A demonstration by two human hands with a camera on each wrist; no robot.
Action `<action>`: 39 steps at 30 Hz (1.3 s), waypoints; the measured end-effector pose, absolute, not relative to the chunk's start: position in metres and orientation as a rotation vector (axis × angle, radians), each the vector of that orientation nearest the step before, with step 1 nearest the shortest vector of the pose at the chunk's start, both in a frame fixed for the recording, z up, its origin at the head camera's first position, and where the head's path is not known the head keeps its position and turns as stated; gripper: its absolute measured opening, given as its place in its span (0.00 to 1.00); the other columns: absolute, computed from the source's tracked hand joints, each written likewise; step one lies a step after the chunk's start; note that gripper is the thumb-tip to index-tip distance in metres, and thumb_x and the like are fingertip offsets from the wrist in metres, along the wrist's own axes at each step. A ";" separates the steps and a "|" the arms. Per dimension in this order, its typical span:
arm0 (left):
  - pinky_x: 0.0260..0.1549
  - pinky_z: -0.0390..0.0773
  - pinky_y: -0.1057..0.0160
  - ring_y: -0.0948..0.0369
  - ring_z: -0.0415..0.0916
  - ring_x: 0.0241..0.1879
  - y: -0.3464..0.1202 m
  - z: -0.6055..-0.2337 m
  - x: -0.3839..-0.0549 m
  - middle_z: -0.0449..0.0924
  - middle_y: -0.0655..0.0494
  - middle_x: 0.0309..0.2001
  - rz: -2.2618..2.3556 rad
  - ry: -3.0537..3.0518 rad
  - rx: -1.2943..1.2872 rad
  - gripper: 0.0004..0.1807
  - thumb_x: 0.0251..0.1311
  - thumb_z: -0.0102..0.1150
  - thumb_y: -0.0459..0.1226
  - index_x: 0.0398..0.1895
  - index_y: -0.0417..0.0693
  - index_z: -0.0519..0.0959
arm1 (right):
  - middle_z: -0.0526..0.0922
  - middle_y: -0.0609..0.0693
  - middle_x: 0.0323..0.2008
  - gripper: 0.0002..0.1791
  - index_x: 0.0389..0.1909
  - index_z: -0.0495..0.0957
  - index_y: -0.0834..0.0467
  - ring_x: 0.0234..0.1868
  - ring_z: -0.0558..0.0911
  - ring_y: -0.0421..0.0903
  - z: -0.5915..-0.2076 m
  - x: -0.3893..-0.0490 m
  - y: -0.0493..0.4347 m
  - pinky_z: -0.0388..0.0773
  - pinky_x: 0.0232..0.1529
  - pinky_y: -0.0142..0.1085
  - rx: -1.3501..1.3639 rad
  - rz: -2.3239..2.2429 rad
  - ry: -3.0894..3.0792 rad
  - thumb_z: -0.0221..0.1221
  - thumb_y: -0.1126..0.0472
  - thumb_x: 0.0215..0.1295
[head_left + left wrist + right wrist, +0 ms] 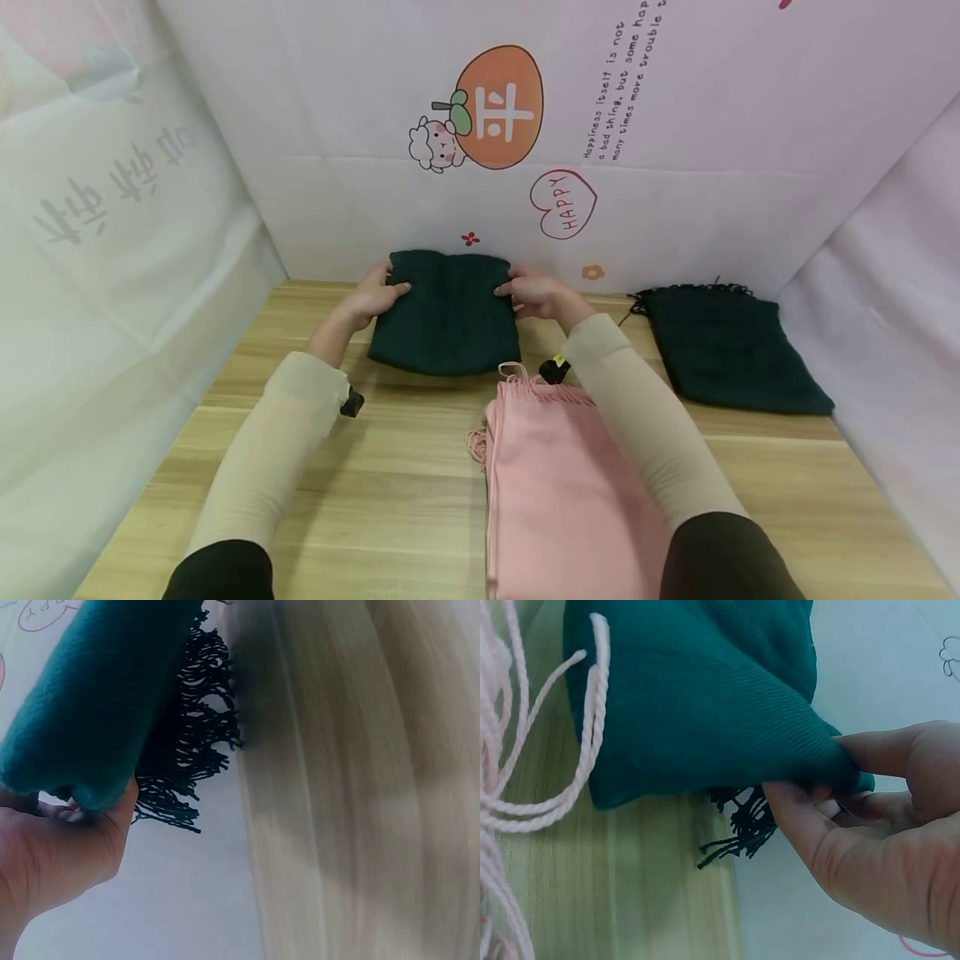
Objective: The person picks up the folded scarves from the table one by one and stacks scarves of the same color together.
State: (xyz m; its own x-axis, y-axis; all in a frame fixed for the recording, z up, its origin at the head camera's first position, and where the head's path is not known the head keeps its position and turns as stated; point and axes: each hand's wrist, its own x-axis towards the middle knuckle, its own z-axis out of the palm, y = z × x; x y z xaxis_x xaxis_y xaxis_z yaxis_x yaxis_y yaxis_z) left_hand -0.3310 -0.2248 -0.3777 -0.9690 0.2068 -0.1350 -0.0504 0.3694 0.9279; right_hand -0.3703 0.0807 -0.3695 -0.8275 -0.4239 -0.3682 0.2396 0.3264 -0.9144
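Observation:
Both hands hold a folded dark green scarf (pixel 446 312) by its two sides at the back of the table, against the backdrop. My left hand (pixel 371 296) grips its left edge, thumb on top and fingers behind. On the opposite edge my right hand (pixel 536 293) pinches the cloth between thumb and fingers. Dark fringe (pixel 206 705) hangs under the fold in the left wrist view, and a tuft of fringe (pixel 746 825) shows below it in the right wrist view. The scarf's upper part is raised off the table.
A folded pink scarf (pixel 562 500) with fringe lies at front centre, beneath the right forearm. Another folded dark green scarf (pixel 731 350) lies at the right, close to the side wall. White printed cloth (pixel 360 100) encloses the wooden table (pixel 390 500) at the back and sides.

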 end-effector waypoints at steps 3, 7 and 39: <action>0.72 0.59 0.42 0.39 0.52 0.75 -0.228 -0.372 -0.329 0.48 0.32 0.77 1.644 2.392 0.145 0.31 0.80 0.44 0.35 0.78 0.33 0.47 | 0.48 0.64 0.79 0.42 0.82 0.37 0.62 0.75 0.60 0.62 -0.366 -0.368 0.080 0.64 0.70 0.59 -0.180 -1.540 2.043 0.52 0.64 0.78; 0.69 0.63 0.42 0.38 0.58 0.71 -0.232 -0.364 -0.324 0.53 0.31 0.74 1.648 2.389 0.157 0.30 0.80 0.44 0.34 0.77 0.31 0.49 | 0.47 0.63 0.80 0.42 0.82 0.37 0.62 0.77 0.59 0.62 -0.360 -0.364 0.077 0.65 0.70 0.58 -0.206 -1.535 2.055 0.52 0.64 0.79; 0.65 0.68 0.41 0.40 0.60 0.70 -0.264 -0.342 -0.283 0.54 0.35 0.74 1.532 2.414 0.272 0.32 0.80 0.47 0.38 0.78 0.37 0.50 | 0.73 0.64 0.59 0.17 0.62 0.67 0.68 0.61 0.78 0.59 -0.337 -0.319 0.061 0.79 0.58 0.56 -0.428 -1.458 2.089 0.51 0.65 0.80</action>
State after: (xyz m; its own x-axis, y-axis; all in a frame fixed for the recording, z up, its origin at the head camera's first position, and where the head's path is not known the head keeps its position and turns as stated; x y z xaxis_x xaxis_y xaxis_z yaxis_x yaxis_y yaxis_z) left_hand -0.2832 -0.2635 -0.3415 -0.9464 0.2981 -0.1244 0.0143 0.4237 0.9057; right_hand -0.3195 0.0609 -0.3370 -0.7975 -0.5463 -0.2559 0.0515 0.3610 -0.9312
